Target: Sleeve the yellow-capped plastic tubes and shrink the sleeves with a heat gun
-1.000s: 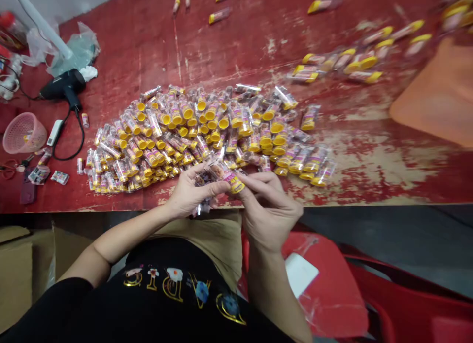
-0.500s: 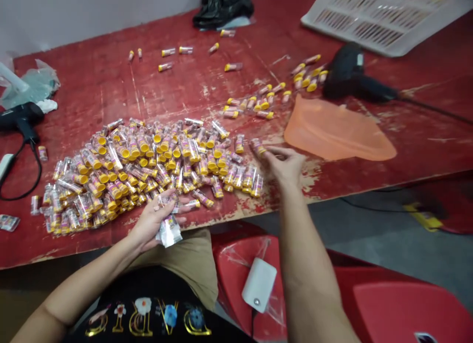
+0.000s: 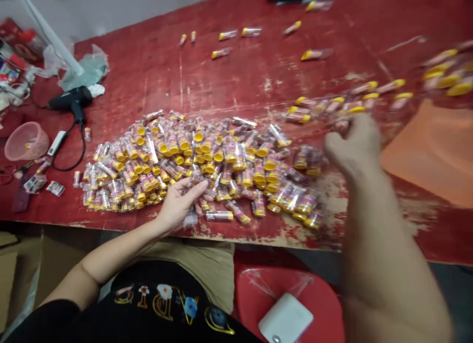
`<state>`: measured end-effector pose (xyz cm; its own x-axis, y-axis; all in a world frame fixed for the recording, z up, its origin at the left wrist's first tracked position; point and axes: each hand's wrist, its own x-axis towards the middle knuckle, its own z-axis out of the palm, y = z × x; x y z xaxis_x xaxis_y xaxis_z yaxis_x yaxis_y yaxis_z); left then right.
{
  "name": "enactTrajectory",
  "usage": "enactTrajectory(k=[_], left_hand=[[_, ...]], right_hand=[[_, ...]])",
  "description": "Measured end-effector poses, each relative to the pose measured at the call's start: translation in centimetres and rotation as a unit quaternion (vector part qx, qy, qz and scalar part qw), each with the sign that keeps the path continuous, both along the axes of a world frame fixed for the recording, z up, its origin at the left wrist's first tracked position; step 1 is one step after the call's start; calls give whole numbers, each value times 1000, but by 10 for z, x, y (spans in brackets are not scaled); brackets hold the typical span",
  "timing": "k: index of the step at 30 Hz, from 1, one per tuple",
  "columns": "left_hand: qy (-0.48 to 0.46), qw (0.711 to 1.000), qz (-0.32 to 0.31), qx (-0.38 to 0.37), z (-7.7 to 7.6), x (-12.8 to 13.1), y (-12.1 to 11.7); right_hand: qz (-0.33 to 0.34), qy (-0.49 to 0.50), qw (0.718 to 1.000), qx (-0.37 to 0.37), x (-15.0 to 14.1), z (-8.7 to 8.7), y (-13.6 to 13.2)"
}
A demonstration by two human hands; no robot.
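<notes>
The open left grip (image 3: 177, 205) rests near a flat-lying tube (image 3: 218, 215), cap rightward; the blurred right grip (image 3: 353, 146) could be open or closed.

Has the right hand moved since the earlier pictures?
Yes: the right hand has moved off the front of the pile of yellow-capped tubes, out past its right end, toward the orange sheet.

From here I read the tubes (image 3: 219, 215) as clear, glossy plastic, with smooth yellow plastic caps (image 3: 198, 136); the wooden tabletop (image 3: 236, 77) shows rough, chipped red paint; the orange sheet (image 3: 428, 155) looks matt; the heat gun (image 3: 70, 99) is black plastic.
</notes>
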<state>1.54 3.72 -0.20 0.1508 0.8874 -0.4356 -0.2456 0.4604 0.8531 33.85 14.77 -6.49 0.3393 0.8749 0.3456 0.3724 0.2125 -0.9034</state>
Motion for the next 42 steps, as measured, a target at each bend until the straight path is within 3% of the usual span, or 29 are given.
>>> enactTrajectory(k=[1,4,7,10,14,21,29,35,38,42], left_hand=[[5,1000,7,7,-4,-1,0],[15,999,13,32,-12,-2,-6],[3,998,42,55,-12,-2,-16],[-34,995,78,53,-7,-6,-27],[-67,991,112,24,0,-17,-34],[-125,984,118,-46,7,-34,-32],[-175,977,99,-70,10,-32,-33],[-146,986,41,-73,7,-34,-34],[-138,988,24,-60,10,-34,-35],[-111,993,9,-37,13,-34,-38]], right_hand=[[-5,28,999,-39,-23,3,-25],[155,95,977,-114,-109,15,-100],[130,180,971,-86,-184,21,-139],[98,254,959,-76,-218,20,-150],[134,299,943,-58,-217,23,-165],[54,167,984,0,-213,32,-205],[0,106,990,91,-224,33,-207],[-24,-61,985,158,-217,36,-206],[16,-95,984,149,-212,41,-211],[131,-21,989,66,-206,44,-219]])
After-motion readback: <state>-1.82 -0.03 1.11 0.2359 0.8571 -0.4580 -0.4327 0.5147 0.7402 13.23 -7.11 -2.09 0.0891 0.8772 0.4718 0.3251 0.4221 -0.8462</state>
